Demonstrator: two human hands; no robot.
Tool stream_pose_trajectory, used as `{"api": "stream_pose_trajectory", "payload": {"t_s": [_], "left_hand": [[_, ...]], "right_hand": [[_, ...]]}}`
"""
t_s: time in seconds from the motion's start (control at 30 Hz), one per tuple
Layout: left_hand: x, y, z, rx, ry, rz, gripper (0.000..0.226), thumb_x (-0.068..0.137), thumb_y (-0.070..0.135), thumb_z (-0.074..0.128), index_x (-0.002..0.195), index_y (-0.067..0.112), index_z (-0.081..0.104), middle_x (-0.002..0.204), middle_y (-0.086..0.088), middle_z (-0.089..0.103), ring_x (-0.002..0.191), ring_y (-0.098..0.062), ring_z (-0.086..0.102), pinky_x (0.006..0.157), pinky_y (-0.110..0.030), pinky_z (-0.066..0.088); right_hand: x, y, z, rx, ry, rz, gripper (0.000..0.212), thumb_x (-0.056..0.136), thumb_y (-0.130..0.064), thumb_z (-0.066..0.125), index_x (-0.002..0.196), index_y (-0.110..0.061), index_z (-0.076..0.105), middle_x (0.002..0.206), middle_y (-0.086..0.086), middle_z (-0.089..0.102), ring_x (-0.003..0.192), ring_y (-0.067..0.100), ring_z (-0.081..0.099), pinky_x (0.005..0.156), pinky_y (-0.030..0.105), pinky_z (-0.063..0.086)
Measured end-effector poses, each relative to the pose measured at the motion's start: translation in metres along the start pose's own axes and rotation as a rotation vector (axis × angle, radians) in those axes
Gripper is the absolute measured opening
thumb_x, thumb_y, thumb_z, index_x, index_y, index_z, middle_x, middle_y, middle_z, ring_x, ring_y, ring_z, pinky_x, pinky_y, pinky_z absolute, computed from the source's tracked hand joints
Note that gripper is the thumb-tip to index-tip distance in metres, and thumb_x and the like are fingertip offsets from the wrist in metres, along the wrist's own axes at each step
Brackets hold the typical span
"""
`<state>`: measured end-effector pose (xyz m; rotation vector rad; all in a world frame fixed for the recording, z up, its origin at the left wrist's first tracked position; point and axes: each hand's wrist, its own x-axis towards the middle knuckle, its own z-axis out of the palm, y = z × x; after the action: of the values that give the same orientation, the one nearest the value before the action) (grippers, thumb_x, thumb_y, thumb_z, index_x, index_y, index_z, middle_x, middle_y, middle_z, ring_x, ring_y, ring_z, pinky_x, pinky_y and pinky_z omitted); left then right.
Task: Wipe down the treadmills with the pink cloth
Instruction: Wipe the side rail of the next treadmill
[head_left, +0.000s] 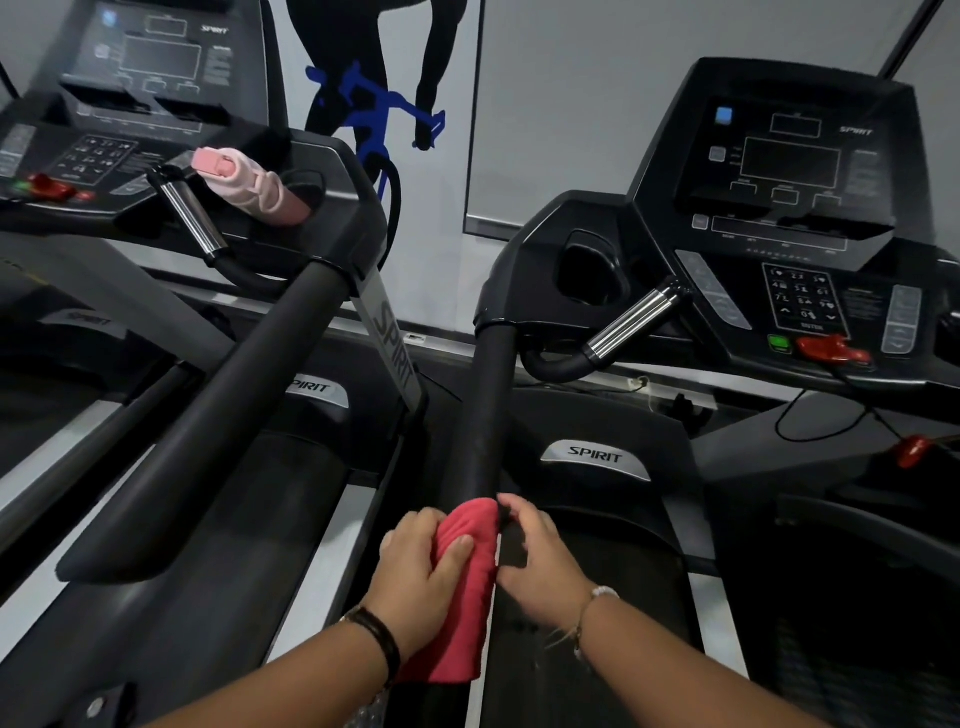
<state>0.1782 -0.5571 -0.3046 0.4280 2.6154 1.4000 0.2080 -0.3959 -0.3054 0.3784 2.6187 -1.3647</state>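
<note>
Left hand (421, 569), right hand (540, 558), fingers (410, 522) curled inward

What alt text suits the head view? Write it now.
A person's left hand wraps a pink cloth round the black handrail of a Spirit treadmill; the right hand grips the handrail beside it. A pink bottle sits on the console of the neighbouring treadmill.

The cloth (467, 587) covers the near end of the rail (483, 415), and the right hand's (540, 551) fingertips are hidden behind the rail. Left of the rail, the left console (156, 67) is blurred and cut off by the top and left edges. Right of the rail, the right console's (789, 171) labels are too small to read.
</note>
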Motion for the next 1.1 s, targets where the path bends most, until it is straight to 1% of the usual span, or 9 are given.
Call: {"api": "stream_pose_trajectory", "payload": {"t_s": [0.17, 0.3, 0.47, 0.57, 0.63, 0.7, 0.83, 0.97, 1.1], "left_hand": [[0.025, 0.026, -0.009, -0.334, -0.003, -0.001, 0.021, 0.08, 0.039, 0.061, 0.082, 0.019, 0.055, 0.073, 0.007, 0.059, 0.069, -0.007, 0.054, 0.073, -0.029, 0.046], [0.041, 0.032, -0.02, -0.605, -0.056, -0.074, 0.017, 0.088, 0.038, 0.057, 0.089, 0.021, 0.059, 0.079, 0.008, 0.056, 0.073, -0.006, 0.05, 0.069, -0.022, 0.042], [0.064, 0.016, -0.031, -0.348, 0.258, -0.154, 0.013, 0.091, 0.033, 0.052, 0.098, 0.024, 0.058, 0.109, -0.009, 0.057, 0.094, -0.016, 0.056, 0.083, -0.024, 0.044], [0.059, 0.015, -0.025, -0.271, 0.185, -0.146, 0.01, 0.087, 0.015, 0.061, 0.096, 0.02, 0.061, 0.103, -0.007, 0.062, 0.083, -0.013, 0.056, 0.075, -0.019, 0.043], [0.051, 0.014, -0.02, -0.216, 0.082, -0.085, 0.015, 0.081, 0.018, 0.069, 0.091, 0.027, 0.062, 0.096, 0.0, 0.064, 0.084, -0.013, 0.06, 0.081, -0.025, 0.048], [0.044, 0.012, -0.015, -0.088, 0.034, -0.001, 0.021, 0.078, 0.024, 0.072, 0.097, 0.029, 0.064, 0.098, 0.005, 0.063, 0.09, -0.01, 0.06, 0.085, -0.022, 0.047], [0.037, 0.007, -0.008, 0.053, 0.068, 0.1, 0.047, 0.086, 0.035, 0.062, 0.131, 0.023, 0.051, 0.123, 0.012, 0.05, 0.114, -0.004, 0.048, 0.095, -0.013, 0.034], [0.024, 0.003, 0.002, -0.034, 0.069, 0.069, 0.079, 0.081, 0.066, 0.025, 0.142, 0.017, 0.035, 0.143, 0.005, 0.035, 0.128, 0.001, 0.028, 0.106, -0.017, 0.02], [0.01, -0.003, 0.015, -0.164, 0.24, 0.03, 0.079, 0.08, 0.07, 0.019, 0.136, 0.018, 0.042, 0.144, -0.002, 0.034, 0.129, -0.001, 0.028, 0.107, -0.019, 0.02]], "right_hand": [[0.004, -0.015, -0.02, 0.059, -0.009, -0.079, 0.026, 0.046, -0.062, 0.062, 0.062, -0.041, 0.062, 0.105, -0.008, 0.049, 0.105, 0.012, 0.049, 0.094, 0.023, 0.04], [0.007, -0.035, -0.04, 0.499, -0.012, -0.147, 0.031, 0.054, -0.026, 0.067, 0.064, 0.003, 0.059, 0.102, -0.003, 0.061, 0.081, 0.01, 0.057, 0.071, 0.023, 0.046], [0.026, -0.066, -0.063, 1.205, 0.488, 0.051, 0.025, 0.082, 0.008, 0.046, 0.061, -0.006, 0.048, 0.051, 0.006, 0.058, 0.056, 0.019, 0.059, 0.062, 0.033, 0.049], [0.046, -0.069, -0.054, 0.591, 0.706, -0.011, 0.03, 0.079, -0.016, 0.069, 0.058, -0.015, 0.048, 0.057, 0.0, 0.048, 0.056, 0.013, 0.046, 0.057, 0.028, 0.04], [0.051, -0.069, -0.035, 0.134, 0.572, -0.14, 0.019, 0.079, -0.03, 0.071, 0.088, -0.013, 0.066, 0.096, 0.003, 0.06, 0.091, 0.015, 0.057, 0.082, 0.019, 0.042], [0.056, -0.061, -0.016, -0.315, 0.286, -0.197, 0.059, 0.087, -0.039, 0.058, 0.136, -0.009, 0.043, 0.146, 0.007, 0.032, 0.136, 0.02, 0.028, 0.112, 0.026, 0.021], [0.062, -0.063, -0.014, -0.655, 0.157, -0.221, 0.061, 0.098, -0.037, 0.032, 0.149, -0.017, 0.005, 0.157, -0.004, -0.013, 0.143, 0.02, -0.017, 0.118, 0.04, -0.001], [0.075, -0.064, -0.02, -0.723, 0.165, -0.255, 0.054, 0.1, -0.03, 0.029, 0.149, -0.015, 0.011, 0.158, -0.004, -0.003, 0.144, 0.02, -0.01, 0.117, 0.036, 0.0], [0.038, -0.042, 0.0, -0.71, 0.266, -0.54, 0.046, 0.089, -0.028, 0.035, 0.125, -0.01, 0.058, 0.135, 0.002, 0.054, 0.13, 0.024, 0.044, 0.104, 0.04, 0.04]]}}
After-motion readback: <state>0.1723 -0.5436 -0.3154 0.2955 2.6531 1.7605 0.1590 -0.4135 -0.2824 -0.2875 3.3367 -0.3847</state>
